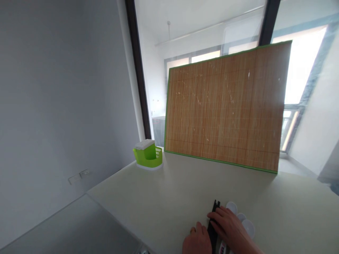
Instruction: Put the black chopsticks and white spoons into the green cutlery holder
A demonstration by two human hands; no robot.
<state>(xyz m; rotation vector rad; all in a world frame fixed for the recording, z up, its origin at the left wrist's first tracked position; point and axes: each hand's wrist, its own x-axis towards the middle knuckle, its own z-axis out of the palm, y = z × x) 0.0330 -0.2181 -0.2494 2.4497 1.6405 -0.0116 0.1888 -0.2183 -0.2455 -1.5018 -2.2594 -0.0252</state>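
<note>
A bundle of slim black sticks (212, 233) lies on the pale table near its front edge, its far ends spread slightly apart. My right hand (230, 225) reaches over it from the right, with the fingers bent round the upper part. From the left, my left hand (197, 240) presses its curled fingers against the lower part; a ring shows on one finger. Small white round dishes or lids (248, 228) sit just right of my right hand, which partly covers them. Beneath my right wrist, a small item with a red and white label (222, 248) is mostly hidden.
A green and white plastic basket-like holder (148, 157) stands at the table's far left. Along the back edge, a large bamboo mat with green trim (227, 109) leans upright against the glass. A grey wall (66, 88) rises on the left beyond the table (148, 197).
</note>
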